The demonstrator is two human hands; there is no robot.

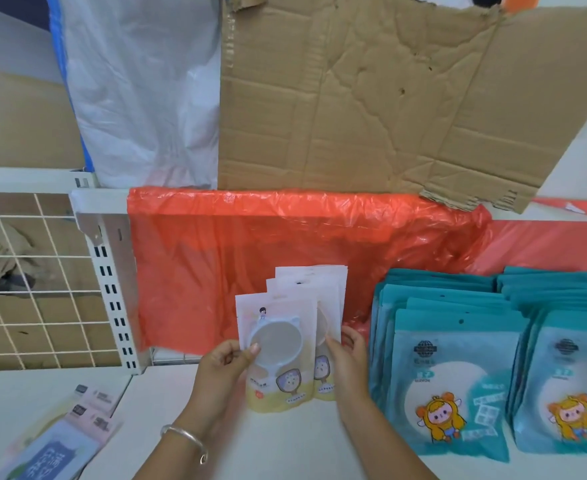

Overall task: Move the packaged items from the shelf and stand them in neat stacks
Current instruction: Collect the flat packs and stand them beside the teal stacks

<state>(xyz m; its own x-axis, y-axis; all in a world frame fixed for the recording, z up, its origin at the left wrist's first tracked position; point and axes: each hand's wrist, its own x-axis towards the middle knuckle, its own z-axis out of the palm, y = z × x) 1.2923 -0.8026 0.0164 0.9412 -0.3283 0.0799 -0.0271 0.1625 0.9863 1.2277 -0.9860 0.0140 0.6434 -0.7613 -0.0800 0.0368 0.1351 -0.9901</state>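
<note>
Several white-and-yellow mirror packets (293, 336) stand upright in a fanned row on the white shelf (285, 441), in front of a red plastic sheet. My left hand (221, 370) grips the front packet at its left edge, thumb across the round mirror inside. My right hand (345, 362) holds the right edge of the packets behind it. To the right, two rows of teal mirror packets (453, 368) with a cartoon figure lean back against one another, the second row (569, 375) at the frame's right edge.
Pink and blue packets (73, 431) lie flat at the lower left. A wire grid panel (35, 278) and slotted shelf upright (117, 299) stand to the left. Red plastic sheet (267, 251) backs the shelf, with torn cardboard (371, 98) and a white bag (139, 91) above.
</note>
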